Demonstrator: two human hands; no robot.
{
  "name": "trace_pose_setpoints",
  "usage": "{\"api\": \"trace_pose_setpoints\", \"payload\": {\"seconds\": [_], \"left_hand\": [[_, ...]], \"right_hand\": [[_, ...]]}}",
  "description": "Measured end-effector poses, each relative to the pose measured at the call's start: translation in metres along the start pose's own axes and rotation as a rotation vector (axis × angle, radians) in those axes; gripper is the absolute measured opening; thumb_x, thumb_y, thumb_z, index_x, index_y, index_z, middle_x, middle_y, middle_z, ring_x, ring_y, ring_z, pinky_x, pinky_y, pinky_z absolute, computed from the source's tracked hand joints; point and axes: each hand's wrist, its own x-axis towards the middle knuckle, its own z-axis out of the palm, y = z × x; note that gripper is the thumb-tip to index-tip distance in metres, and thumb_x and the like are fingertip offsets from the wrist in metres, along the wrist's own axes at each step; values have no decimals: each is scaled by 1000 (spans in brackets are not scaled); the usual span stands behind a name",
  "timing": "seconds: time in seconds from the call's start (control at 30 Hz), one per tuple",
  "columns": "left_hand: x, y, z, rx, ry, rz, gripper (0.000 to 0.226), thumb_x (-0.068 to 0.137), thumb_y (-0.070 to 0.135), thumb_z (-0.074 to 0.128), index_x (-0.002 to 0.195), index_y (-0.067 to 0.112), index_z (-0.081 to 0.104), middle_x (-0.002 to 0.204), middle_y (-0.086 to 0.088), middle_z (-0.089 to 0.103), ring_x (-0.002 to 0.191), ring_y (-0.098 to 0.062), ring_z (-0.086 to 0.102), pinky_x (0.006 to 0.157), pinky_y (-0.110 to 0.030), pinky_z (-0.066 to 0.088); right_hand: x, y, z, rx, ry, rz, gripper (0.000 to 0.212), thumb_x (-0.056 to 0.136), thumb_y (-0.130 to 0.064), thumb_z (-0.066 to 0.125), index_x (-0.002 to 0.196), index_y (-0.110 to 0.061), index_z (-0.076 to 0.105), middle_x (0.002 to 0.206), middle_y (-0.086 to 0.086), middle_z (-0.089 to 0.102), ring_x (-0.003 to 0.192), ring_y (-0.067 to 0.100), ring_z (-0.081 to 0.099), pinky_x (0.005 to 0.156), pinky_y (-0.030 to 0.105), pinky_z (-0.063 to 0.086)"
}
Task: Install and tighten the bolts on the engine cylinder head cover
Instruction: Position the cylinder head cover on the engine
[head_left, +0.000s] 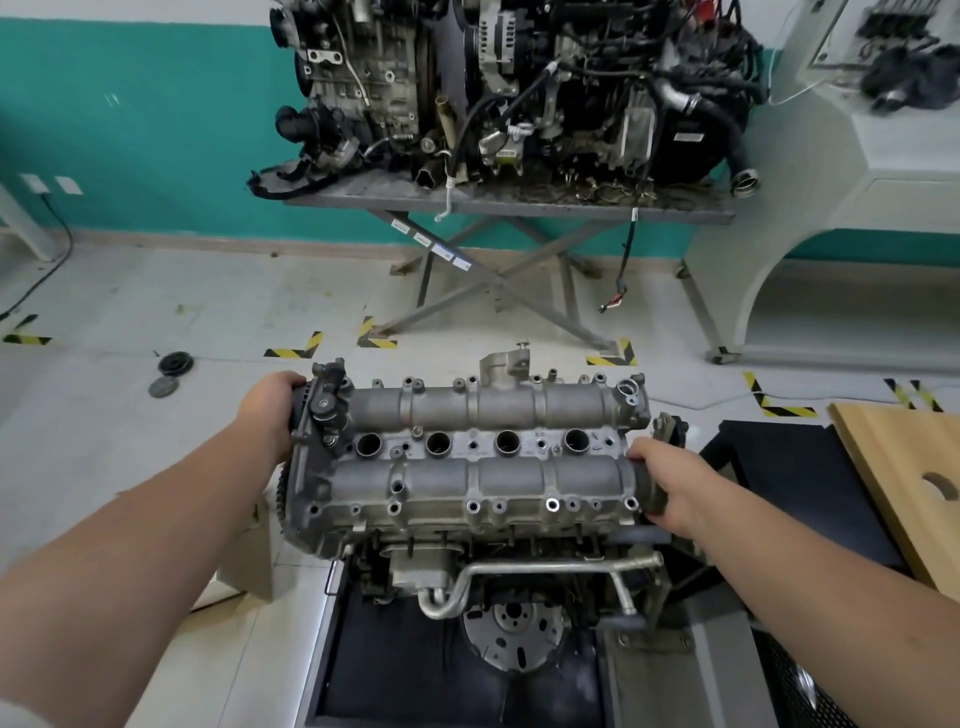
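We see 1 grey cast-metal cover (467, 452) w/ 4 round plug holes, on the engine (493, 582) at centre, both hands at its ends. Left hand (270, 410) curls round the left end; right hand (670, 488) grips the right end. Pale tiled floor (156, 312), teal wall (130, 130); 2nd engine (519, 88) on a steel X-leg table (493, 202) behind

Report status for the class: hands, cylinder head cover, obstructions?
Left hand grips left end, right hand grips right end of the grey cast-metal cylinder head cover. Front bolt holes look empty. No tool visible. Nothing obstructing.
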Motion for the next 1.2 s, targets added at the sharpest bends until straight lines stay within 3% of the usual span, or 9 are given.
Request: {"api": "trace_pose_setpoints", "payload": {"seconds": [0.1,0.23,0.33,0.4,0.57,0.77,0.93,1.1,1.2], "left_hand": [[3,-7,-5,-16,-23,-6,23,83,24,62,98,8,68,75,-11,72,64,-29,69,63,-41,56],[-4,-12,-15,-22,-140,-20,33,91,36,64,108,8,69,86,-11,74,71,-29,72,64,-43,59],[-14,-21,-29,81,-189,-24,53,84,52,69,116,11,69,99,-11,74,88,-31,69,77,-45,57],[-22,-24,-34,141,-252,-100,61,78,66,69,110,15,71,104,-13,74,88,-31,70,72,-41,55],[-32,-29,-18,32,-313,-145,57,84,67,63,108,16,71,89,-13,74,66,-28,70,58,-34,55],[-28,-30,-17,44,-285,-131,58,83,66,65,112,16,70,105,-15,72,78,-30,67,73,-40,55],[-28,-26,-16,81,-248,-123,56,84,66,64,105,15,73,90,-13,76,75,-30,70,70,-40,55],[-27,-26,-21,135,-249,-144,59,80,72,63,93,16,75,87,-13,77,62,-28,73,61,-35,54],[-25,-25,-24,165,-265,-154,60,78,74,62,94,19,75,90,-15,77,65,-29,74,65,-38,53]], "right_hand": [[1,-2,1,-22,-10,-6,9,85,-16,68,83,-9,62,52,4,62,45,18,58,50,27,47],[1,3,-1,-40,-31,-49,23,82,-25,72,98,-10,64,83,10,64,71,24,61,66,35,51],[-3,10,-4,2,-77,-18,33,82,-31,75,104,-10,64,104,17,64,95,39,66,69,64,56],[-4,11,-4,9,-75,-3,36,82,-34,78,105,-10,62,110,20,61,99,45,63,66,72,52],[-5,8,-2,-82,7,-71,45,81,-40,77,106,-7,61,113,17,57,102,41,58,69,73,53],[-4,9,-5,-61,-21,-66,43,80,-38,79,105,-8,62,111,17,60,100,42,62,66,73,52],[0,10,-5,-54,-15,-57,39,77,-35,80,100,-8,64,109,20,63,98,43,64,63,71,53],[3,9,-3,-69,21,-86,36,77,-34,79,98,-7,65,100,18,64,83,36,64,56,54,56],[2,8,-4,-69,33,-89,35,77,-32,80,96,-7,66,97,18,66,85,39,66,57,58,57]]}}
